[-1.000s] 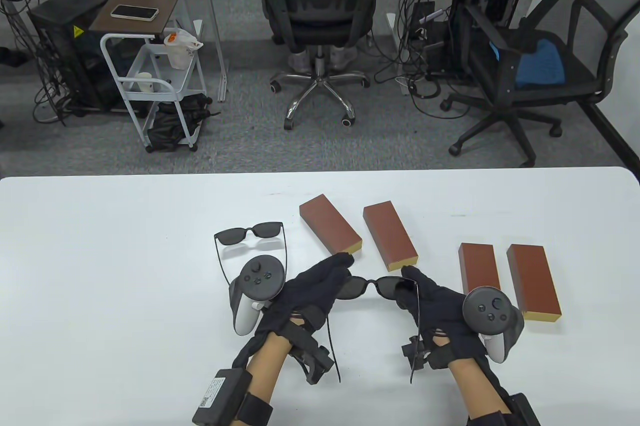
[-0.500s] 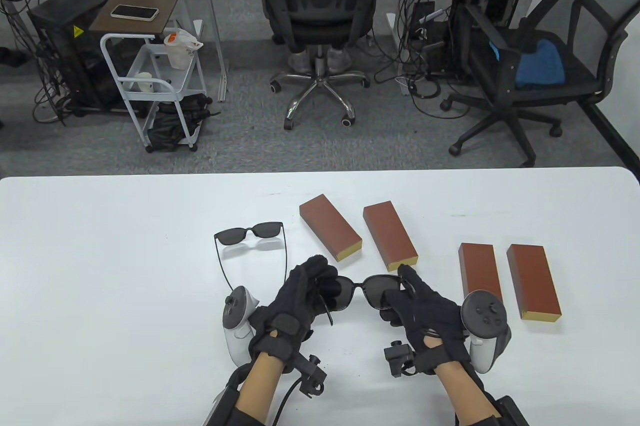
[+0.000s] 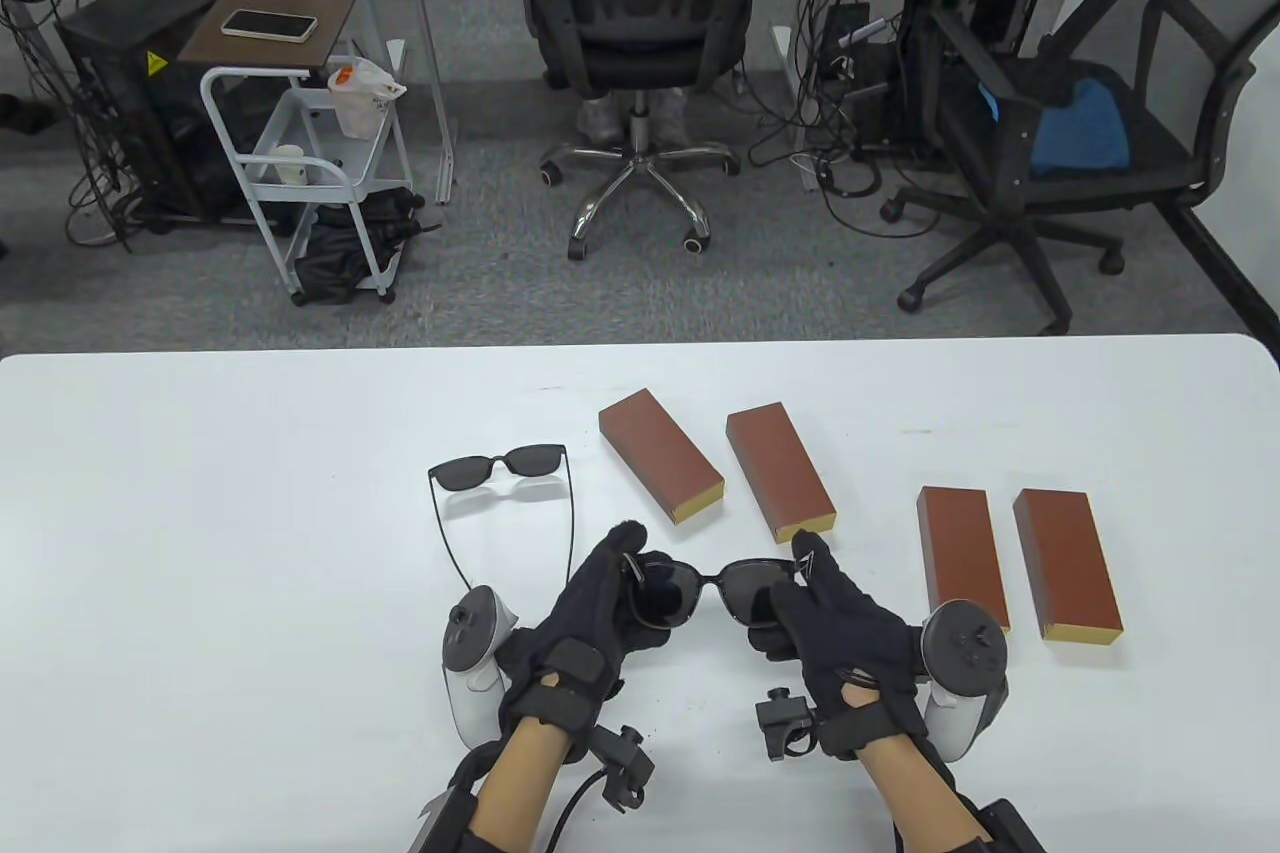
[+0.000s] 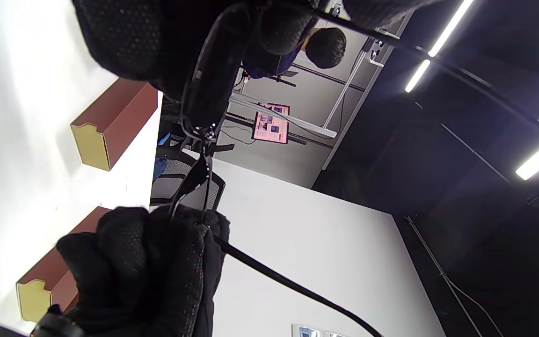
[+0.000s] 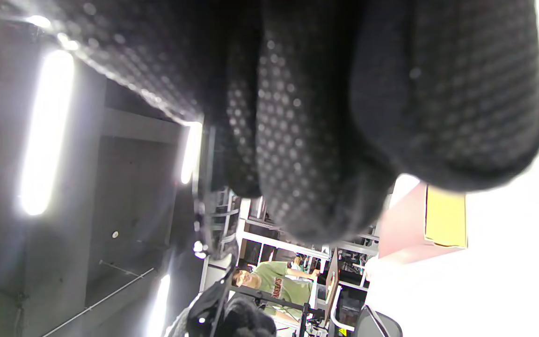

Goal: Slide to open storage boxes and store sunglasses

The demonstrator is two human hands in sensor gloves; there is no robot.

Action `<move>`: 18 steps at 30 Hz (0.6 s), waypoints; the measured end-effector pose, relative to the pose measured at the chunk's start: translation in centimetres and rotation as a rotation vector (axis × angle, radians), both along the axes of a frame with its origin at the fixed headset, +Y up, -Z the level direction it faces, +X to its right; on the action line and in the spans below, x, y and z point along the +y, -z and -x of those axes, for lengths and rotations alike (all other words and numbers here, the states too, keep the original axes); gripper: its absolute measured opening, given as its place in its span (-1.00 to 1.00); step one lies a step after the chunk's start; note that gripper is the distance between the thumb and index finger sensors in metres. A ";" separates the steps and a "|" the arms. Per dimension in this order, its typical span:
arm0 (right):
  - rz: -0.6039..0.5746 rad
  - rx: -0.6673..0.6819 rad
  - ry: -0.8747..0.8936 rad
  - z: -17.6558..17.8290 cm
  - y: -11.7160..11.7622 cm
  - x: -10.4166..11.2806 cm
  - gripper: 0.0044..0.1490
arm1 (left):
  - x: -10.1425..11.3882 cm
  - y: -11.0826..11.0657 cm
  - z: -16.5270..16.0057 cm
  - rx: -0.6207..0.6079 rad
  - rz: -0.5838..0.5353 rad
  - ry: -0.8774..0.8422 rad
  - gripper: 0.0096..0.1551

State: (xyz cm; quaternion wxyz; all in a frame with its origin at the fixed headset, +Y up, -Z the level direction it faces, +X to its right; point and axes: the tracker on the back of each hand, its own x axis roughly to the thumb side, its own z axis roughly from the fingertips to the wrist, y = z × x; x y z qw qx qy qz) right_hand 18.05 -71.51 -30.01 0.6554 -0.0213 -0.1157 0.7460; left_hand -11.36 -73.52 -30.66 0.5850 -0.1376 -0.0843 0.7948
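Centrally, near the table's (image 3: 200, 513) front edge, both gloved hands hold one pair of dark sunglasses (image 3: 715, 590) just above the surface: the left hand (image 3: 590, 608) curls its fingers around the left lens and hinge, and the right hand (image 3: 835, 618) pinches the right end of the frame. A second pair of sunglasses (image 3: 505, 478) lies untouched, temples unfolded, just beyond the left hand. Four brown storage boxes, none visibly slid open, lie beyond and to the right; the nearest box (image 3: 780, 471) ends just beyond the right fingertips. Judged by appearance, the sunglasses are light and thin, their hinges and temples fragile and their lenses easily smudged, so the frame ends beside the hinges seem the safer hold. The left wrist view alone shows a temple (image 4: 293, 285) running out from the right hand, and the notched yellow ends of two boxes (image 4: 91, 145). The right wrist view is mostly filled by glove fingers (image 5: 325, 140).
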 end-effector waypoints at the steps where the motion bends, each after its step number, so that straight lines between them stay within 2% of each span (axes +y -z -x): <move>1: -0.007 0.013 -0.001 0.0 0.1 0.0 -0.36 | 0.1 0.0 0.0 0.004 0.000 0.005 -0.27; 4: -0.035 0.054 -0.027 0.0 0.3 0.1 -0.33 | 0.0 0.0 0.1 0.013 -0.001 0.019 -0.27; 7: -0.074 0.155 -0.031 0.1 0.5 -0.1 -0.27 | -0.1 -0.1 0.4 0.039 0.016 0.033 -0.27; 13: -0.119 0.305 0.008 0.6 0.7 -0.6 0.16 | -0.3 -0.2 0.8 0.092 0.049 0.058 -0.30; 15: -0.103 0.339 0.084 0.8 0.7 -1.1 0.18 | -0.4 -0.1 1.0 0.118 0.048 0.077 -0.32; 18: -0.068 0.342 0.151 0.9 0.6 -1.5 0.10 | -0.5 -0.1 1.2 0.144 0.049 0.104 -0.36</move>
